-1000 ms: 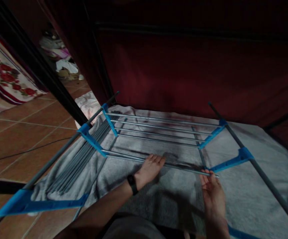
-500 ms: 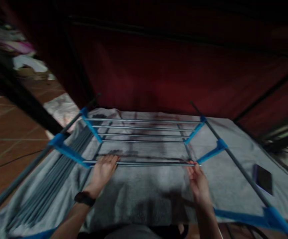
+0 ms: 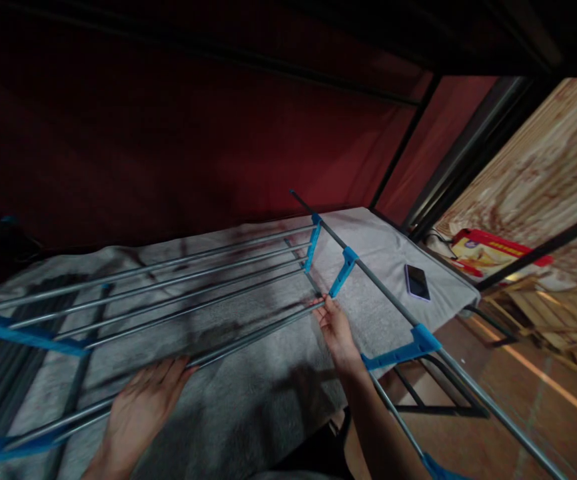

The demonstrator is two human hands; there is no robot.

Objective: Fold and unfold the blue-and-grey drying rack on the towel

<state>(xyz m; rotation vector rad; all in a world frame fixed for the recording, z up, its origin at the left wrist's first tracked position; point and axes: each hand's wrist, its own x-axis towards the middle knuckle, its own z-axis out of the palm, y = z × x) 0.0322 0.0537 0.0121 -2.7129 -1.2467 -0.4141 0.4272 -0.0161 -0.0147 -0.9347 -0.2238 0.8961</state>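
Note:
A partly assembled rack of grey metal tubes and blue plastic brackets lies on a grey cloth. My left hand (image 3: pixel 143 403) is curled over a pair of parallel tubes (image 3: pixel 248 340) from above, its fingertips hidden beneath. At the right end of this pair, my right hand (image 3: pixel 336 327) pinches the tubes between thumb and fingers, close against a blue bracket (image 3: pixel 342 272). That bracket sits on a long side pole (image 3: pixel 386 288). Behind, several crossbars (image 3: pixel 193 280) run between another blue bracket (image 3: pixel 313 245) and a left bracket (image 3: pixel 28 335).
A phone (image 3: pixel 417 283) lies on the cloth (image 3: pixel 278 393) at right. Loose dark tubes (image 3: pixel 3 373) are bundled at left. A lower blue bracket (image 3: pixel 408 350) juts past the cloth's edge. A red curtain (image 3: pixel 218 153) hangs behind, and a red-yellow box (image 3: pixel 493 253) is at far right.
My view has swung to the right, so the rack appears further left and the box has come into sight. Both hands are still on the tube pair.

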